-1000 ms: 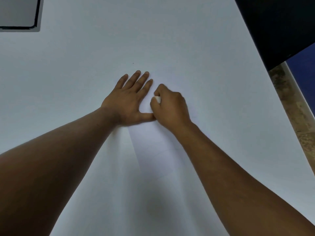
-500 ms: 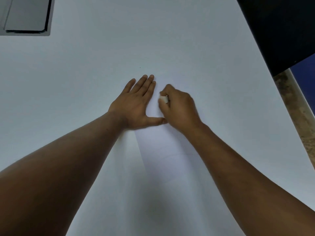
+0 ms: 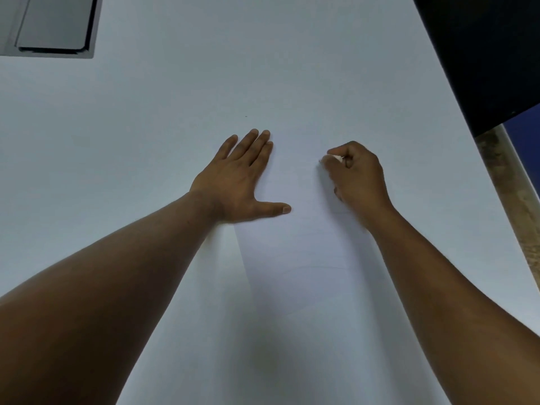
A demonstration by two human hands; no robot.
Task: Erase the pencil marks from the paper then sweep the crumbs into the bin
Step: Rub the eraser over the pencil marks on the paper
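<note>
A white sheet of paper [image 3: 295, 258] lies on the white table, with faint pencil lines across its lower half. My left hand [image 3: 239, 182] presses flat on the sheet's left edge, fingers straight and thumb spread to the right. My right hand [image 3: 358, 173] is curled round a small white eraser [image 3: 336, 158], whose tip shows at the fingertips, held down on the upper right part of the paper. No crumbs are visible. No bin is in view.
A grey recessed panel [image 3: 55, 24] sits in the table [image 3: 146, 112] at the far left. A dark panel [image 3: 482, 54] covers the far right corner. The table's right edge runs diagonally, with speckled floor [image 3: 508, 200] beyond it.
My right hand has moved right with the eraser, away from my left hand, opening a gap between them. My left hand has stayed pressed on the paper.
</note>
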